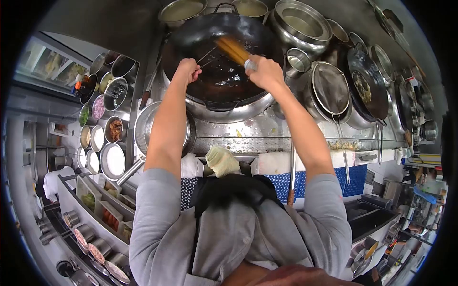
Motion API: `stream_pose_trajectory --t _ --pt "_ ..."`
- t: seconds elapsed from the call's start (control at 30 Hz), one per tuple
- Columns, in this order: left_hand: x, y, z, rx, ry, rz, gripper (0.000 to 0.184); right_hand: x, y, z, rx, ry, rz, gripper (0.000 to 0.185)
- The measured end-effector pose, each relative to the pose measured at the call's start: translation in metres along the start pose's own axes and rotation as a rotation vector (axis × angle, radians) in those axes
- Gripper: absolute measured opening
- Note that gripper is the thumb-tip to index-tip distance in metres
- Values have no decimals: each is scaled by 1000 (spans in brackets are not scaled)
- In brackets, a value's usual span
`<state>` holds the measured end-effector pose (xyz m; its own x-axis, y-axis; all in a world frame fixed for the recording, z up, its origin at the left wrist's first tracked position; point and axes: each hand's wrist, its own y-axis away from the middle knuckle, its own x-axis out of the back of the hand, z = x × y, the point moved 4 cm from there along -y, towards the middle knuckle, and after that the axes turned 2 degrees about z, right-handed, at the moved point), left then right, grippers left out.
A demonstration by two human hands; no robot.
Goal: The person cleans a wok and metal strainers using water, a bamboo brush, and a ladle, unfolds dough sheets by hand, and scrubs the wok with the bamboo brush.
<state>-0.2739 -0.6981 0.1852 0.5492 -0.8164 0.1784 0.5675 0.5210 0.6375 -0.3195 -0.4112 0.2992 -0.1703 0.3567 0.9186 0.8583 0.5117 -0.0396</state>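
Note:
A large black wok [224,86] sits on a round metal ring of the stove, its inside wet and shiny. My right hand [265,72] is closed around the pale-bound end of a bamboo wok brush [233,50], whose bristles are blurred and spread over the wok. Above the wok's left side, my left hand [190,70] is closed in a fist. Thin metal rods [207,54] run from it toward the brush; what kind of tool they belong to is not clear.
Left of the wok, a round strainer [145,128] rests near bowls of ingredients [113,128]. Metal pots [300,24] stand at the back. On the right are a mesh skimmer [331,88] and another black wok [365,81]. A folded cloth [222,161] lies at the front edge.

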Motion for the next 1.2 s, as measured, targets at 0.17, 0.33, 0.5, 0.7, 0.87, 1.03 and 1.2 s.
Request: stream_pose_trajectory --t 0.17,0.33,0.5,0.7,0.87,1.03,1.2 --pt "7 -7 -2 -78 -115 146 24 -2 -10 10 22 88 -19 44" --pt "16 -19 -1 -302 -393 277 28 -5 3 11 146 11 -20 43" --pt "23 -20 10 -508 -789 375 45 32 4 3 87 130 -14 42" --pt "-1 35 33 -553 -1005 236 51 40 39 -16 100 54 37 45" --pt "-6 49 34 -593 -1022 308 43 20 18 8 26 13 -3 48" --pt "-2 56 30 -680 -1097 337 41 15 43 -4 80 -137 -59 48" --pt "10 44 16 -693 -1007 421 43 29 37 0 10 -93 -44 46"
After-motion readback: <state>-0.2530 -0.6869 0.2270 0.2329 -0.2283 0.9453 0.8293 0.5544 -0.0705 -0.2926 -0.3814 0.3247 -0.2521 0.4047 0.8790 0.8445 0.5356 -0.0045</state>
